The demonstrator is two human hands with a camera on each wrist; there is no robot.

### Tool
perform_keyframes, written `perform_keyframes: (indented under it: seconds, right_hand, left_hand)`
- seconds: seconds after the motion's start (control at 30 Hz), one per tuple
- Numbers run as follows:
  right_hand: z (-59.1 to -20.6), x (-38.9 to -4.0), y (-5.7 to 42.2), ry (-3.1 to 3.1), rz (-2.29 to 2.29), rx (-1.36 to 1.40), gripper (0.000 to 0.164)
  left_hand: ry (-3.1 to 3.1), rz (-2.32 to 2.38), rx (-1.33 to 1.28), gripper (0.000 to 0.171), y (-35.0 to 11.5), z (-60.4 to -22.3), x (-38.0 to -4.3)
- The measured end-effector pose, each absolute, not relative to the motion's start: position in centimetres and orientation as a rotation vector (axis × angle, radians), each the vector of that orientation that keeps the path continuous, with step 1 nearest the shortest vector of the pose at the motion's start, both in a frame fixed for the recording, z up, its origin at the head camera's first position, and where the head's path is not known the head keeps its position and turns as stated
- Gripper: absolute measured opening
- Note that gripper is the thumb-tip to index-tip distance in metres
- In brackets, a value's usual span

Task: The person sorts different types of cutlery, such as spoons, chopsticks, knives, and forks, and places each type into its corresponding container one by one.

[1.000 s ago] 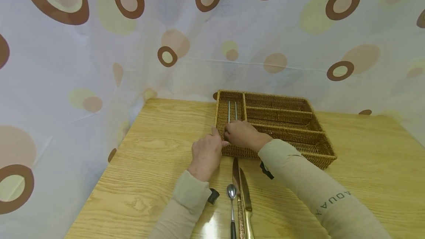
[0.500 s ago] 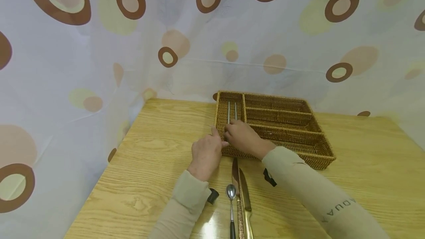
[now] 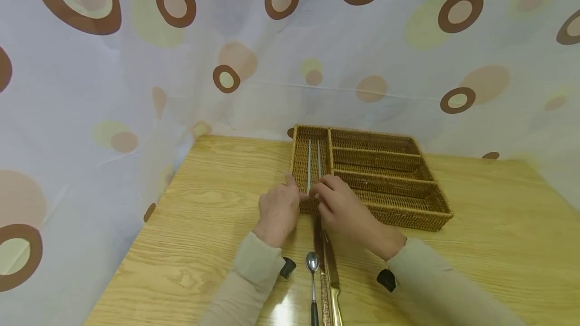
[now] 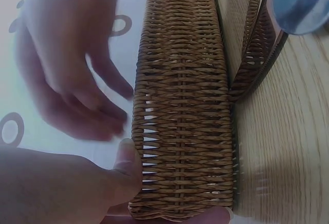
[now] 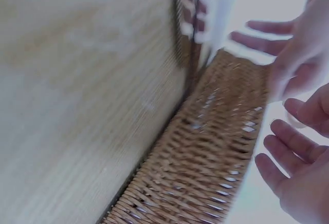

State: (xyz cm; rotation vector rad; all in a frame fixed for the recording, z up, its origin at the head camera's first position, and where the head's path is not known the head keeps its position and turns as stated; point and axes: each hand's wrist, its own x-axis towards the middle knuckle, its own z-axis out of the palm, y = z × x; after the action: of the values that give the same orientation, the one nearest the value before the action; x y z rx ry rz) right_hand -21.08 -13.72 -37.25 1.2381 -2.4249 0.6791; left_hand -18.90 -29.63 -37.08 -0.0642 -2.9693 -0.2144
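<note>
In the head view, my left hand point(image 3: 277, 210) holds the front left corner of a brown wicker cutlery tray point(image 3: 408, 219). Its thumb point(image 4: 129, 162) lies against the rim in the left wrist view, with a fingertip point(image 4: 213, 216) round the side. My right hand point(image 3: 346, 210) hovers over the tray's front edge beside it. Nothing shows between the right fingers point(image 5: 290, 144), which are spread and slightly bent in the right wrist view. Two thin silvery chopsticks point(image 3: 309, 162) lie lengthwise in the tray's left compartment; the right hand partly covers one chopstick's near end.
In front of the tray, a black-handled spoon point(image 3: 312, 261), a knife with a patterned copper handle point(image 3: 324, 291) and a gold-handled knife point(image 3: 334, 293) lie side by side on the wooden table point(image 3: 199, 245). A patterned sheet point(image 3: 272, 104) hangs behind.
My right hand has come back toward me and right, out of the left compartment, its fingers loosening. More of the chopsticks shows. My left hand keeps its place on the tray corner.
</note>
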Motion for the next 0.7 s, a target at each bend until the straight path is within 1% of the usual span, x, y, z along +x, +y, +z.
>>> perform_keyframes:
  seconds: [0.07, 0.17, 0.33, 0.43, 0.57, 0.7]
  right_hand:
    - [-37.0, -19.8, -13.1, -2.394, 0.700, 1.237, 0.020]
    - [-37.0, -17.7, -12.3, -2.385, 0.727, 1.242, 0.020]
    - [-38.1, -13.3, -10.9, -2.507, 0.855, 1.350, 0.021]
    - [-38.9, -11.2, -10.1, -2.594, 0.890, 1.424, 0.017]
    - [-39.5, -9.7, -9.1, -2.670, 0.859, 1.497, 0.011]
    - [-40.2, -9.2, -8.7, -2.695, 0.849, 1.533, 0.011]
  left_hand:
    - [-2.980, -0.235, -0.066, 0.066, -29.6, -37.1, -18.9]
    - [-2.993, -0.248, -0.067, 0.068, -29.6, -37.1, -18.9]
    - [-3.032, -0.278, -0.051, 0.069, -29.6, -37.1, -18.9]
    - [-3.036, -0.296, -0.052, 0.069, -29.6, -37.1, -18.8]
    - [-3.007, -0.289, -0.077, 0.068, -29.6, -37.1, -18.8]
    - [-2.973, -0.270, -0.102, 0.066, -29.5, -37.1, -18.8]
